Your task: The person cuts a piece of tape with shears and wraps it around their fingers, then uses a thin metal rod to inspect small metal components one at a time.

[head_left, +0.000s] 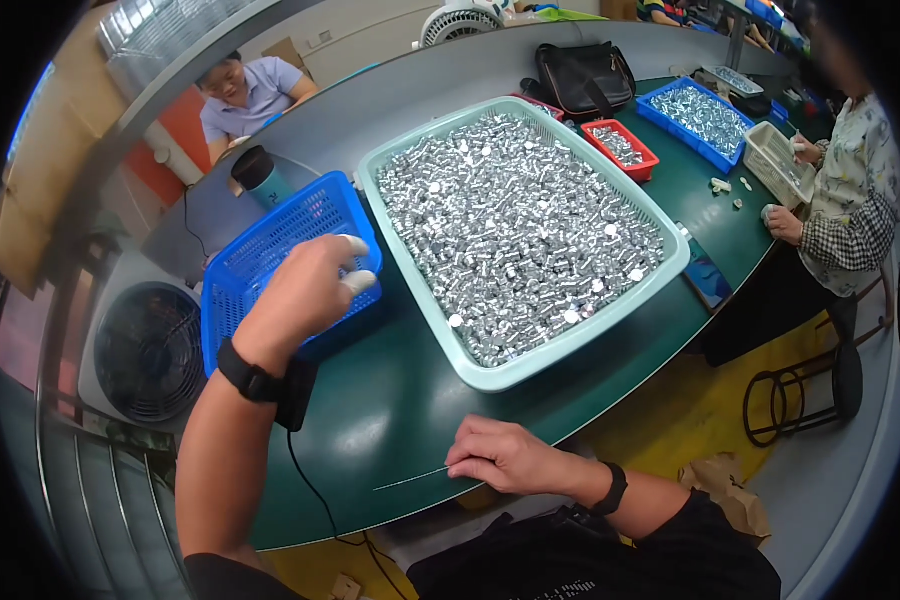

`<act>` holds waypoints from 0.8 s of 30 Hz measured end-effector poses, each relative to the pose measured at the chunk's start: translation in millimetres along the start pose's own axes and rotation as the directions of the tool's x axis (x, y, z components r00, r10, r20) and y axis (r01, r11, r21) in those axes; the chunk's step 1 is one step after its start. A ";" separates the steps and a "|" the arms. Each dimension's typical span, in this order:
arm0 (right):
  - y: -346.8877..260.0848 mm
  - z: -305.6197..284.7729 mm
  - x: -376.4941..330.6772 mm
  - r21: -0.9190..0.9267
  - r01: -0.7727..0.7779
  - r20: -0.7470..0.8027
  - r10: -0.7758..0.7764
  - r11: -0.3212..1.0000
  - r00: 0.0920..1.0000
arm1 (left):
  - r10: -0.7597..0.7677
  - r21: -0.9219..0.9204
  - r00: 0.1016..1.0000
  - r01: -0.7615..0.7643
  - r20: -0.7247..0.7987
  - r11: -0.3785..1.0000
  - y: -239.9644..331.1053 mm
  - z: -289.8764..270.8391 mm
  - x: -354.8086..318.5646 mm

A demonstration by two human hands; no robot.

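Observation:
My left hand (305,290) hovers over the near corner of an empty blue mesh basket (260,250), fingers curled, white finger cots on the tips; whether it holds anything is hidden. My right hand (500,455) rests on the green table (390,420) near its front edge, pinching one end of a thin metal wire (410,480) that lies along the table. Between and beyond my hands stands a large pale-green tray (570,335) heaped with small shiny metal cylinders (510,230).
A dark cup (258,172) stands behind the blue basket. A black bag (583,75), a small red bin (622,148) and a blue bin (702,118) of metal parts sit farther back. A person works at the right with a white basket (775,160); another sits at far left. A fan (148,350) stands left.

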State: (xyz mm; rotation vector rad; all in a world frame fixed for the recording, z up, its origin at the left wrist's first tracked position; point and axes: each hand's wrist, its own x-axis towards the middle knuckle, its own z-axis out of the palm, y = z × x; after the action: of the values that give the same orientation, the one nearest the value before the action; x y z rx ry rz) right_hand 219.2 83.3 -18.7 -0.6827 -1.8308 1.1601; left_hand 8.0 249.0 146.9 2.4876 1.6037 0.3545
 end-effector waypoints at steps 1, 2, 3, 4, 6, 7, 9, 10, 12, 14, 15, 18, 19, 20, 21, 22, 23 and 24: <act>-0.9 -1.6 0.1 -0.001 0.006 0.003 -0.006 1.000 1.000 | 0.126 -0.029 0.990 -0.125 0.055 0.992 14.4 0.9 4.2; -2.0 -3.5 -0.1 0.041 0.015 0.018 -0.016 0.999 1.000 | 0.126 -0.026 0.991 -0.125 0.050 0.992 23.1 6.3 12.9; -3.3 -5.2 -1.0 0.081 0.019 0.026 -0.021 0.996 0.999 | 0.275 -0.003 0.959 -0.276 0.069 0.961 28.5 15.9 26.1; -4.9 -5.7 -1.8 0.123 0.024 0.037 -0.029 0.992 0.999 | 0.414 0.019 0.906 -0.417 0.091 0.909 32.7 24.1 35.3; -9.2 -11.3 -7.3 0.183 0.010 0.045 -0.019 0.983 0.999 | 0.447 0.002 0.890 -0.448 0.090 0.894 45.4 40.4 48.9; -11.3 -15.7 -11.5 0.245 -0.007 0.057 -0.008 0.969 0.998 | 0.474 -0.017 0.876 -0.475 0.090 0.880 51.6 46.8 54.7; -12.8 -24.2 -18.7 0.307 -0.024 0.066 0.004 0.951 0.998 | 0.504 -0.037 0.859 -0.503 0.093 0.864 54.6 52.0 62.4; -12.9 -28.8 -22.1 0.328 -0.033 0.048 0.018 0.944 0.999 | 0.500 -0.019 0.859 -0.501 0.107 0.865 54.4 52.9 64.7; -13.5 -36.5 -29.3 0.372 -0.057 0.014 0.056 0.926 0.998 | 0.491 0.008 0.860 -0.497 0.138 0.868 56.7 56.4 68.4; -14.4 -37.7 -31.1 0.370 -0.070 0.009 0.072 0.927 0.997 | 0.495 0.012 0.858 -0.501 0.138 0.866 56.7 57.1 68.6; -15.0 -37.1 -31.3 0.365 -0.079 0.008 0.082 0.927 0.997 | 0.496 0.021 0.858 -0.503 0.134 0.864 55.5 56.5 66.6; -16.4 -36.4 -31.4 0.367 -0.101 0.004 0.107 0.925 0.994 | 0.416 -0.138 0.903 -0.401 0.107 0.906 54.4 40.8 48.4; -17.1 -36.2 -31.8 0.364 -0.116 -0.012 0.129 0.924 0.992 | 0.342 -0.310 0.935 -0.299 0.092 0.902 55.7 30.6 38.7; -17.6 -36.1 -32.3 0.363 -0.133 -0.025 0.152 0.922 0.988 | 0.259 -0.473 0.962 -0.188 0.089 0.861 55.1 22.6 28.4; -17.7 -35.2 -31.5 0.385 -0.133 -0.003 0.145 0.913 0.989 | 0.230 -0.461 0.968 -0.161 0.098 0.873 50.5 15.0 13.7; -17.8 -35.7 -31.2 0.343 -0.119 -0.038 0.140 0.932 0.989 | 0.153 -0.680 0.985 -0.061 0.076 0.731 44.8 8.2 -5.4; -18.8 -34.4 -30.5 0.304 -0.106 -0.060 0.130 0.947 0.990 | 0.055 -0.849 0.996 0.026 0.064 0.528 37.8 1.7 -30.1; -21.3 -33.9 -30.7 0.333 -0.112 -0.023 0.126 0.936 0.992 | -0.047 -0.957 0.997 0.078 0.068 0.278 30.8 -1.6 -53.7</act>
State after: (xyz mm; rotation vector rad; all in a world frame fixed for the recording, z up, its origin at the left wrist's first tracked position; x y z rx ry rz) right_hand 263.7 65.3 -3.2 -0.6227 -1.5226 1.4795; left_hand 13.1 187.4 150.5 1.3990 0.9116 0.9426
